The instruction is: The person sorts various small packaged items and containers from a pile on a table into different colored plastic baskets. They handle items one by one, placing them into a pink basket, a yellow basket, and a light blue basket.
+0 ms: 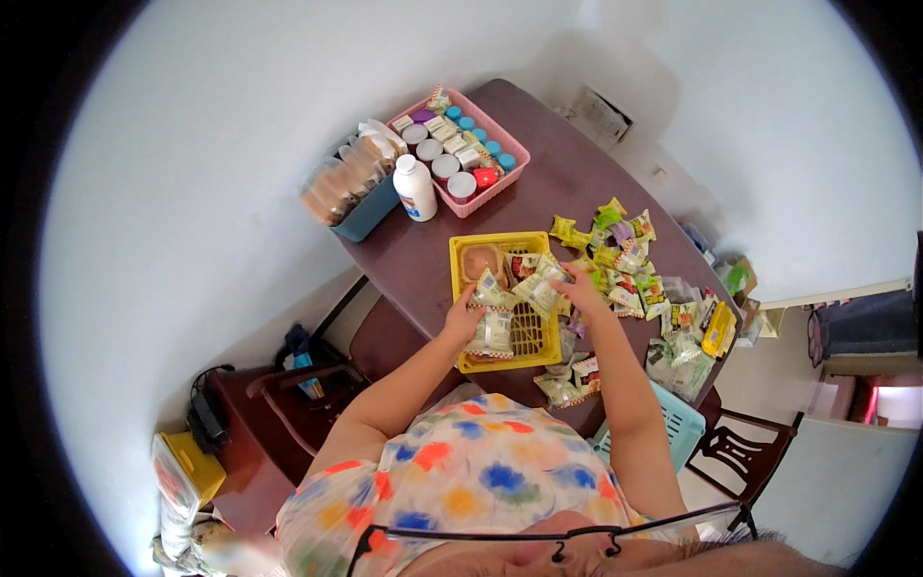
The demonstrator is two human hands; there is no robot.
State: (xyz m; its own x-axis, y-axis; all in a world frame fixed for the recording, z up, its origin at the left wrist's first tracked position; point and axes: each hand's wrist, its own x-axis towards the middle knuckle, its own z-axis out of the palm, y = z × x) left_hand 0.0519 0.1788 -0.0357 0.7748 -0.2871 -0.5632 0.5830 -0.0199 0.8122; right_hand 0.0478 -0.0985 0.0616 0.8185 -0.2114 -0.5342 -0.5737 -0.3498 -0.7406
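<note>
A yellow plastic basket [458, 260] with a slatted bottom stands on the table in front of me. A round-cornered clear tub [481, 260] with brownish contents sits in its far left part. My left hand [463, 317] is closed on a small pale-green snack packet [487, 288] at the basket's left side. Just below it, another snack packet [492, 332] lies in the basket. Over the right side, my right hand [579, 288] grips a pale snack packet [538, 285] by its edge. A red-and-white packet [522, 266] shows behind it.
Many snack packets [625, 260] are heaped at the right. A pink basket [519, 159] of jars and bottles stands far off, beside a white bottle [414, 188] and a blue-grey bin [370, 212]. A light-blue basket [678, 423] and a wooden chair [745, 447] are near right.
</note>
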